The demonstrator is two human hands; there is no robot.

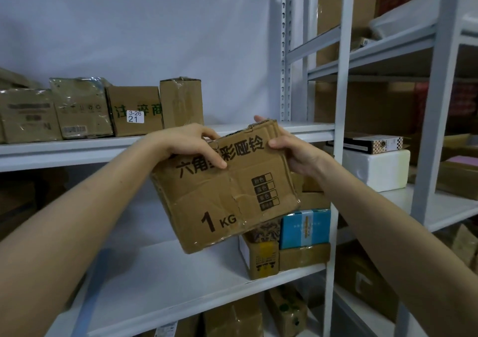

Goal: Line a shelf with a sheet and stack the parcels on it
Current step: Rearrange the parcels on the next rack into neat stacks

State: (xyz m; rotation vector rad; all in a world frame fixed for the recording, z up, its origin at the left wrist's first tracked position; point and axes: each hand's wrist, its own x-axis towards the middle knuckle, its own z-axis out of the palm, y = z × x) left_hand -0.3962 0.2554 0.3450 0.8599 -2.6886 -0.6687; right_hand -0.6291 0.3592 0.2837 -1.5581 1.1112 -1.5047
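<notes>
Cardboard, creased and taped, fills both hands. The left hand [191, 145] curls over the parcel's [227, 194] upper edge with its thumb pressed on the printed face. The right hand [297, 155] pinches the upper right corner, thumb in front and fingers behind. The parcel hangs from this grip toward 6 o'clock, clear of every shelf and tilted. Its printed line and long axis run from 8 o'clock up to 2 o'clock, so the right hand sits higher and looks nearer the shelf lip.

The likely landing place is the bare stretch of the upper shelf [77, 153] at 12 o'clock, just behind the hands. It lies between a row of boxes [108, 111] at 10 o'clock and the rack post [284, 52] at 1 o'clock. To get there the parcel would need levelling and lifting over the lip. I cannot tell whether a sheet covers that board.

At 6 o'clock the lower shelf [168, 280] holds a small stack at its right end: a blue box [305, 229] on brown ones. At 3 o'clock, the neighbouring rack carries a white foam block [375, 171] with a flat patterned carton [372, 143] on top.
</notes>
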